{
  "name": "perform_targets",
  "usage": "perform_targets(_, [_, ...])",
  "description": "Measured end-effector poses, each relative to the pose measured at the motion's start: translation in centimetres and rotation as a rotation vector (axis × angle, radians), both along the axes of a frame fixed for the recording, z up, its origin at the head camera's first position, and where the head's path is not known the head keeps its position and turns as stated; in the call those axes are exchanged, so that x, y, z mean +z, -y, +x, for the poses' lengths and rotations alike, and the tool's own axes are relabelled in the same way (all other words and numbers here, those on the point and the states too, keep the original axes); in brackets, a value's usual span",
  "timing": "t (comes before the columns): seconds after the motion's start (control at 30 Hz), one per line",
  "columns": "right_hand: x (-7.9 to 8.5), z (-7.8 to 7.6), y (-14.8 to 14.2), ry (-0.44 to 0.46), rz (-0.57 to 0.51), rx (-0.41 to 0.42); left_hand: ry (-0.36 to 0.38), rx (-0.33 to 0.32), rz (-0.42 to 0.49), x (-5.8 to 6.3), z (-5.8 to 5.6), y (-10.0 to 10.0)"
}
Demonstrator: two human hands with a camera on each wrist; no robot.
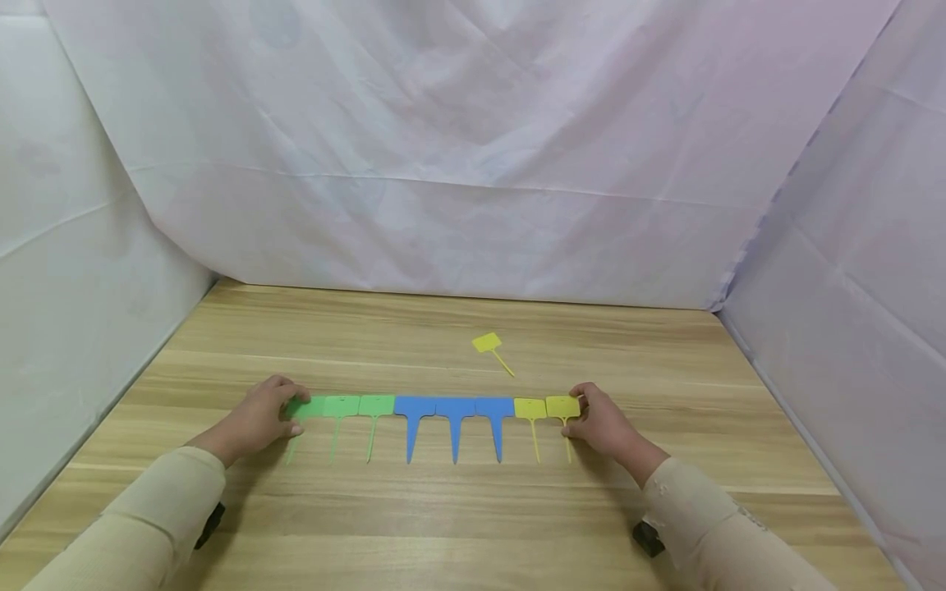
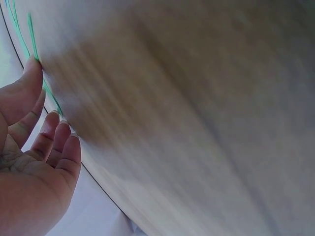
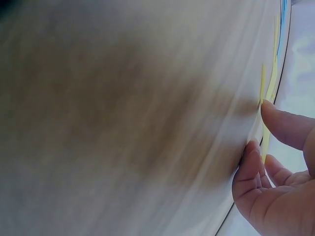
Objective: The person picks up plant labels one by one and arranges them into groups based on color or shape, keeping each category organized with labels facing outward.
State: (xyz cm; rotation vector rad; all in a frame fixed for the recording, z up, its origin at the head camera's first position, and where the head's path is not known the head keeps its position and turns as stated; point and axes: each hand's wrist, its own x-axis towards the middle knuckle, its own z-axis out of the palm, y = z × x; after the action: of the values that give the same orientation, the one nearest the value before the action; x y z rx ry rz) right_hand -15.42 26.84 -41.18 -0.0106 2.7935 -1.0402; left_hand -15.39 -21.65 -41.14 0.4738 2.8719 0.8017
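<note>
Flat tags lie side by side in one row across the wooden table, heads touching and stems toward me. On the left are three green tags (image 1: 378, 405) with thin stems, in the middle three blue T-shaped plant labels (image 1: 454, 407), on the right two yellow tags (image 1: 530, 408). My left hand (image 1: 260, 417) holds the leftmost green tag (image 1: 314, 406) by its edges, thumb on the near side, fingers on the far side and partly covering it. Likewise my right hand (image 1: 602, 420) grips the rightmost yellow tag (image 1: 562, 406) between thumb and fingers.
A single yellow tag (image 1: 487, 342) lies apart behind the row, its stem slanting toward the near right. White cloth (image 1: 458, 222) hangs along the table's back edge, and more stands at both sides. The wooden table (image 1: 414, 525) extends in front of the row.
</note>
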Motion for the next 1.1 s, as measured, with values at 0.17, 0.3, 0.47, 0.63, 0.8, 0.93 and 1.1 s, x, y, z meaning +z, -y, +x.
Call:
perform_targets(0.17, [0.21,-0.05,-0.03,0.001,0.014,0.013,-0.001,-0.006,0.008,-0.21,-0.10,0.20])
perform_targets(0.3, [0.38,-0.12,-0.08,0.007,0.040,0.030,0.000,0.007,0.014,-0.28,-0.09,0.22])
perform_targets(0.47, [0.48,-0.26,-0.15,0.022,0.046,0.048,0.000,0.008,0.008,-0.25,-0.12,0.16])
perform_targets(0.63, [0.37,-0.32,-0.23,0.028,0.044,0.053,0.013,-0.006,0.008,-0.04,-0.11,0.15])
perform_targets(0.8, [0.25,-0.35,-0.27,0.022,0.047,0.050,0.017,-0.003,0.009,0.02,-0.07,0.11])
perform_targets(0.93, [0.18,-0.38,-0.26,0.017,0.062,0.049,0.014,-0.005,0.005,-0.03,-0.09,0.15])
perform_targets(1.1, [0.13,-0.37,-0.29,0.012,0.074,0.051,0.014,-0.013,0.007,-0.07,-0.16,0.27])
